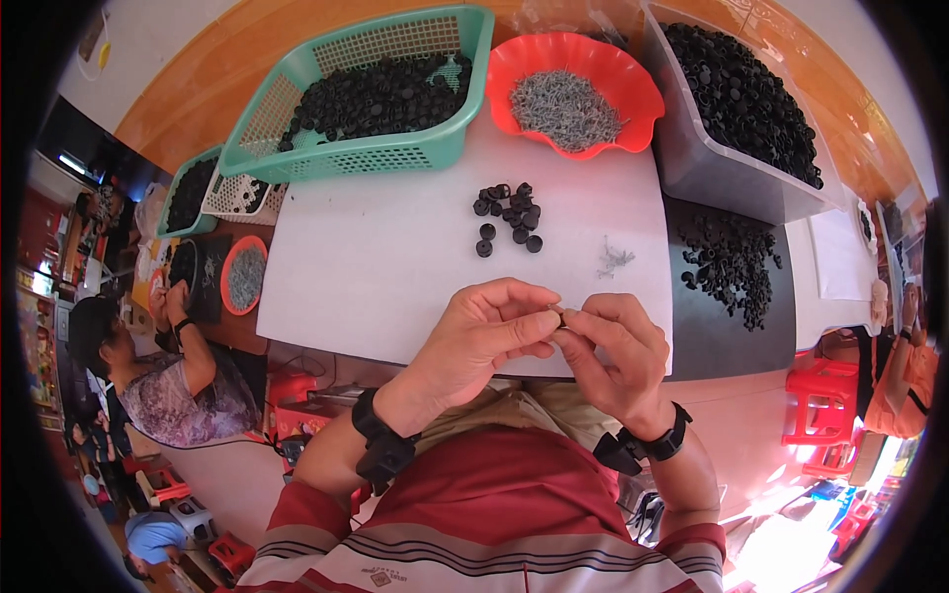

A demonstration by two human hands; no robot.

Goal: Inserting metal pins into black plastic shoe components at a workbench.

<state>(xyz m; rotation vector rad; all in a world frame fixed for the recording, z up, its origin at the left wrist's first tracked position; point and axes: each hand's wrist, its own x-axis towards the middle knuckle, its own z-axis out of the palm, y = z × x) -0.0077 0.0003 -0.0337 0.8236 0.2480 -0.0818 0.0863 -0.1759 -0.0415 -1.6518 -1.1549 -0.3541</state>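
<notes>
Just above the table's near edge, my left hand (481, 334) and my right hand (615, 348) meet fingertip to fingertip. Both are closed in a pinch on a small dark part (561, 321), mostly hidden by the fingers. Beyond them on the white board (366, 267) lies a loose group of round black caps (514, 210). A little pile of thin grey metal pins, perhaps screws (615, 259), lies to its right, not far past my right hand.
At the back stand a green basket (346, 158) of black parts, a red scalloped bowl (638, 94) of grey metal pieces and a grey bin (722, 178) of black parts. More black pieces (732, 267) cover the dark surface at right. A person (178, 376) works at left.
</notes>
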